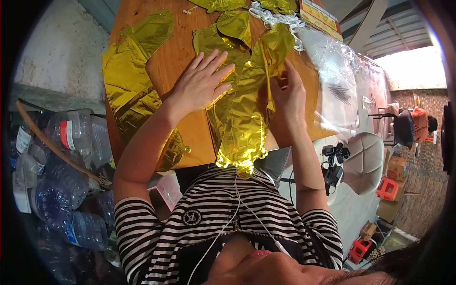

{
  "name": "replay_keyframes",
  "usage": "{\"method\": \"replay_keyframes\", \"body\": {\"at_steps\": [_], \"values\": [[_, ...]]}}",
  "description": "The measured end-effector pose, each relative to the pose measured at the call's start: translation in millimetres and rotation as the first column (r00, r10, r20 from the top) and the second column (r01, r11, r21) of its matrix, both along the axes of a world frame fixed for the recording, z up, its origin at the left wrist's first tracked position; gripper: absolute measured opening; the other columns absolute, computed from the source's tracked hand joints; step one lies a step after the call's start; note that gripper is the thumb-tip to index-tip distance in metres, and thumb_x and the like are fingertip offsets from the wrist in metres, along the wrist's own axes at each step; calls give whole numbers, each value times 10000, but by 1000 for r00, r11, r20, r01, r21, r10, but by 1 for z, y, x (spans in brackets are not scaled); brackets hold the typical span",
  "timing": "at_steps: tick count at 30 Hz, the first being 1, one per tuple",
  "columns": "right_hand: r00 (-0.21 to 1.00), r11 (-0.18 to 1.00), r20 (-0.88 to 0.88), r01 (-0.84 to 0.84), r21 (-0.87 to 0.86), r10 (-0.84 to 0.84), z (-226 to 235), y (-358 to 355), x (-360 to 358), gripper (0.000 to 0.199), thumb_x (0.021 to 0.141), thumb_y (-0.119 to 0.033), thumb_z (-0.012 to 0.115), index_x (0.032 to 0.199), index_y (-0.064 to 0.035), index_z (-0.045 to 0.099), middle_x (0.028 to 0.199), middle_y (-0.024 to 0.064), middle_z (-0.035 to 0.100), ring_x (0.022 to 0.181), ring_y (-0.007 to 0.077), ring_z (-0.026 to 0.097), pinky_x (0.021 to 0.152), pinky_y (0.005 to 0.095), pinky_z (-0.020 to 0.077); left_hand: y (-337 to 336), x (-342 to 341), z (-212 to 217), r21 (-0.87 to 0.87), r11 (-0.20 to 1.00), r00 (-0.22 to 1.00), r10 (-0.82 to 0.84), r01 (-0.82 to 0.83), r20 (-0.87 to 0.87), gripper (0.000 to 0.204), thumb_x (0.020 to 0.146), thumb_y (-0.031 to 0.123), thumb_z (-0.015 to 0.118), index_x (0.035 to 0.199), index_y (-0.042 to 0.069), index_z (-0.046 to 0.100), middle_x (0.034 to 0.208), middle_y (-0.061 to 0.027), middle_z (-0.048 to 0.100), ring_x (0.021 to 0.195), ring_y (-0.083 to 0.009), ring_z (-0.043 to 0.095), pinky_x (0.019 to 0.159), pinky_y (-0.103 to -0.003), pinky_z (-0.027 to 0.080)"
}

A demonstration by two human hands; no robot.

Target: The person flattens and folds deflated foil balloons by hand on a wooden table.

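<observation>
Two bare arms reach forward from a black-and-white striped shirt [199, 202], and a white earphone cord [238, 197] hangs down its front. Down at the person's left side I see a heap of clear plastic bottles [59, 187], some tinted blue, with a curved wooden stick [57, 142] lying across them.

Straight ahead of the person, a flat, uninflated gold foil balloon [249, 109] lies lengthwise on the wooden tabletop [166, 71]. Its crinkled near end pokes past the edge toward the lap, and its far part splits into rumpled lobes. The left hand [199, 88] lies palm down on the balloon's left side, fingers stretched out with slight gaps, thumb wide of them. The right hand [289, 95] is at the opposite edge, fingers bent and close to the thumb against the foil; from here I can't tell whether they pinch it.

Left of that, a second gold balloon [126, 80] lies flat, partly behind the left forearm, two red dots near its far end. Over on the right are clear plastic bags [339, 80]; farther up, a tangle of white string [275, 19] sits beside a flat yellowish package [319, 19].

Off to the right stands a pale padded chair [363, 166], and beyond it a red stool [387, 188], cardboard boxes [397, 167] and a brick wall [413, 199].
</observation>
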State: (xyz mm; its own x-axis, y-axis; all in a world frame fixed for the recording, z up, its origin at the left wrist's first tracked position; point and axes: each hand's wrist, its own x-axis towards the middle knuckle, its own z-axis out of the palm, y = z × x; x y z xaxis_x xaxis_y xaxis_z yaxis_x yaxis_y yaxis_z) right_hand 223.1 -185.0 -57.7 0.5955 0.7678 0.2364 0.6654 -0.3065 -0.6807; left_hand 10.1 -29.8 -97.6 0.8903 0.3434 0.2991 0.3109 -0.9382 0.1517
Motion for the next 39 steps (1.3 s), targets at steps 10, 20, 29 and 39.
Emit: {"method": "replay_keyframes", "body": {"at_steps": [10,20,29,39], "values": [[927,932,175,-350,92,331,8,-10,-3,455,1067,-197,525,1472,8,497,1466,220,534,1329,343,556,1106,405,439,0,-2,0,16,1000,1000,17,-16,-13,550,1066,467,447,1496,131,515,1612,-118,395,1533,-292,284,1271,-491,175],[739,797,300,-549,-251,604,-14,-23,-32,622,1076,-345,469,1565,22,353,1647,246,294,1547,390,250,1267,491,173,0,-1,-2,7,1000,998,30,-30,-56,517,1048,416,484,1457,105,541,1582,-114,427,1519,-290,303,1274,-486,164],[887,890,97,-438,-126,450,-2,-43,4,579,1081,-285,448,1576,-1,350,1657,207,302,1553,370,246,1274,461,162,3,-2,0,15,1000,1000,-3,3,-18,472,1025,374,531,1408,99,538,1442,-106,512,1425,-281,409,1265,-495,187],[735,819,373,-450,-356,566,-9,-50,-26,642,1048,-337,533,1562,8,362,1647,209,318,1548,366,258,1266,491,164,1,-4,0,5,1000,1000,-18,18,-7,424,976,329,580,1300,58,605,1399,-121,541,1404,-306,420,1260,-499,197]]}}
